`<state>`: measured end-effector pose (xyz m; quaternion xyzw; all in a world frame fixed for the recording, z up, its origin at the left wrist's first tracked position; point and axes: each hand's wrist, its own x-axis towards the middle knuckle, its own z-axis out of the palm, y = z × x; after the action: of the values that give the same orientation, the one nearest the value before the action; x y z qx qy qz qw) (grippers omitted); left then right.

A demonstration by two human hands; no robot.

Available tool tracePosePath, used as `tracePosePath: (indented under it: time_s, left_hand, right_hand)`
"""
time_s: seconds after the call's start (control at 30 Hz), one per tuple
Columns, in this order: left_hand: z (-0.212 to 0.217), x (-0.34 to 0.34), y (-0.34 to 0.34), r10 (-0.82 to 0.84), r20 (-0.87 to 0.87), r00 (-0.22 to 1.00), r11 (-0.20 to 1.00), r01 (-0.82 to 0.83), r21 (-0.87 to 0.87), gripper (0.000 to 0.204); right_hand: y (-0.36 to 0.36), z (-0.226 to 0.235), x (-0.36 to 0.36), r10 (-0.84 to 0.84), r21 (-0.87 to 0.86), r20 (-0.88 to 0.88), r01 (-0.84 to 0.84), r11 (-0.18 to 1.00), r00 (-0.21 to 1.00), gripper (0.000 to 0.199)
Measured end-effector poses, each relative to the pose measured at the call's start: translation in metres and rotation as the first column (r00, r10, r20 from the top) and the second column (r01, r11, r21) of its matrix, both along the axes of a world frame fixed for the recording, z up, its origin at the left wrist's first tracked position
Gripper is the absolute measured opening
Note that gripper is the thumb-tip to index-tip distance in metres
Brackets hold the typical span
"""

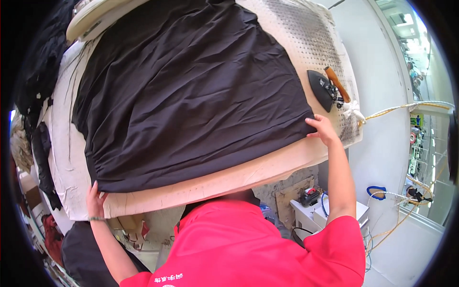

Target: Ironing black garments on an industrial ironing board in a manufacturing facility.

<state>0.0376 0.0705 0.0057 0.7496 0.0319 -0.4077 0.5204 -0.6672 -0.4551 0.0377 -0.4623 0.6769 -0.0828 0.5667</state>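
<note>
A large piece of black cloth (191, 91), wrinkled across its middle, is spread over a pale padded ironing table (229, 179). Its near edge is folded into a band that runs between my two hands. My left hand (95, 201) grips the near left corner, where the cloth bunches into small gathers. At the right end of the band, my right hand (323, 129) pinches the other corner between thumb and fingers. Just beyond that hand, an iron (323, 91) with a wooden handle rests on the table, its cord leading off to the right.
A padded pressing arm (103, 16) overhangs the table's far left. Dark garments (38, 91) hang along the left side. A white cabinet (308, 215) stands below the table on the right. Looped cords (399, 215) hang near the right window.
</note>
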Motion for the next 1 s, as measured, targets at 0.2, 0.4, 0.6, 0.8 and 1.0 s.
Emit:
tracePosePath:
  time_s: [0.2,0.4,0.6,0.8,1.0]
  left_hand:
    - [0.012,-0.007,-0.016,0.099,0.146,0.984,0.983,-0.119,0.138,0.023]
    - [-0.023,-0.022,0.014,0.252,0.313,0.916,0.962,-0.272,0.021,0.037]
    - [-0.037,-0.128,-0.032,0.504,-0.155,0.85,0.84,-0.524,-0.143,0.021]
    - [0.005,-0.207,-0.097,0.457,-0.125,0.881,0.885,-0.464,-0.042,0.036]
    - [0.0,-0.195,-0.074,0.18,0.249,0.951,0.949,-0.235,0.21,0.026]
  right_hand:
    - [-0.004,0.03,0.021,-0.002,-0.062,-0.023,0.001,0.998,1.0,0.035]
    - [0.012,0.002,-0.019,0.011,-0.045,-0.058,-0.013,0.999,0.998,0.038]
    - [0.019,0.006,-0.014,0.067,0.001,-0.101,-0.067,0.998,0.993,0.036]
    - [0.005,0.009,-0.02,0.053,0.053,-0.037,-0.051,0.997,0.998,0.032]
    - [-0.005,-0.009,-0.034,0.165,0.024,-0.153,-0.163,0.986,0.974,0.026]
